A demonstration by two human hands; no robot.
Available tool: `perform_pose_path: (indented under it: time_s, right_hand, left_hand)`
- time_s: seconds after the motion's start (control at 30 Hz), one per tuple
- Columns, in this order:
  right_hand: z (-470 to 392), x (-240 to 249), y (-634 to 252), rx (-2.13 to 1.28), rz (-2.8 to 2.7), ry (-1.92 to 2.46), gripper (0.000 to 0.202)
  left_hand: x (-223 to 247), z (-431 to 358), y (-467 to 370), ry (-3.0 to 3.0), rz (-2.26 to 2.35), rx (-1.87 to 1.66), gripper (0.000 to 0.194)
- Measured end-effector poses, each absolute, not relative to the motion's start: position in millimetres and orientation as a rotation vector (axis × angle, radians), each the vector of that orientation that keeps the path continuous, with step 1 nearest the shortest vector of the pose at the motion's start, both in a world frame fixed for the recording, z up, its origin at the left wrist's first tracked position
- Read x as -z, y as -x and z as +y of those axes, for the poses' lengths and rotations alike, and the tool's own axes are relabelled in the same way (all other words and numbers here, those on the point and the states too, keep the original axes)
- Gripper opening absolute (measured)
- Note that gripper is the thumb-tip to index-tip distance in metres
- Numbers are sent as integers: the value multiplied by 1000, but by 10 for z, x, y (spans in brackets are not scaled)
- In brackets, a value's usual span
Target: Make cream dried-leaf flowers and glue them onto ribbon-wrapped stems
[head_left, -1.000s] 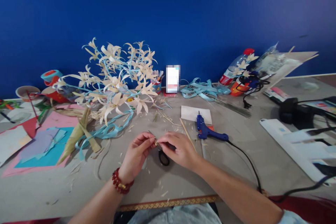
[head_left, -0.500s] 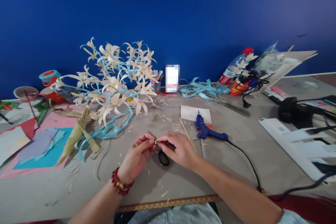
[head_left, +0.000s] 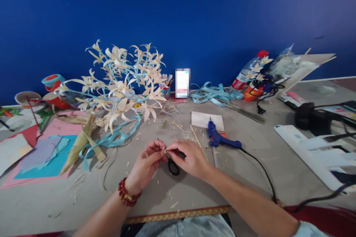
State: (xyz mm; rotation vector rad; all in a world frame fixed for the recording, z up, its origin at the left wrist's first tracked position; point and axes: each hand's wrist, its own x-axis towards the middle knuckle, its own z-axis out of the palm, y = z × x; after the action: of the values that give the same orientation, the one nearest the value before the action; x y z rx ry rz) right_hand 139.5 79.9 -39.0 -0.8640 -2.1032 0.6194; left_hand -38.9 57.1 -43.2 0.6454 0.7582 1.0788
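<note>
A small pale strip point(head_left: 166, 151) is held above the surface point(head_left: 155, 202). It is pinched at the fingertips of the left hand point(head_left: 150, 158) and of the right hand point(head_left: 187, 155); both are clamped on it. A black loop handle point(head_left: 178, 170) is partly covered by the right hand. A blue glue gun point(head_left: 219, 139) is positioned farther right.

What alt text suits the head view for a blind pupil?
A person's left hand and right hand pinch a small pale piece above a grey tabletop. Beyond stand cream, long-petalled, blue-stemmed flowers; a blue glue gun lies to the right.
</note>
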Motion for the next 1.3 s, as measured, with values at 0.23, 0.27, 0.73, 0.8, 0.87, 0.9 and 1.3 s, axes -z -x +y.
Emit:
perform_pose_path:
  time_s: [0.23, 0.27, 0.73, 0.8, 0.87, 0.9, 1.3]
  right_hand:
    - [796, 389, -1402, -601, -2102, 884, 10]
    - [798, 391, -1404, -603, -2107, 890, 10]
    - [822, 398, -1406, -590, -2119, 862, 14]
    - [812, 392, -1405, -588, -2114, 871, 14]
    - [804, 390, -1405, -580, -2104, 870, 14]
    - [801, 392, -1405, -572, -2097, 866, 14]
    - [805, 399, -1411, -557, -2117, 855, 12]
  left_hand:
    - [454, 547, 370, -780, 893, -1071, 6]
    - [448, 547, 368, -801, 897, -1085, 7]
    - [426, 603, 390, -554, 777, -1124, 11]
    - [442, 607, 391, -531, 763, -1116, 11]
    - [449, 607, 389, -504, 746, -1098, 9]
    - [449, 606, 387, -489, 740, -1086, 9]
    - [399, 582, 375, -547, 685, -1007, 7]
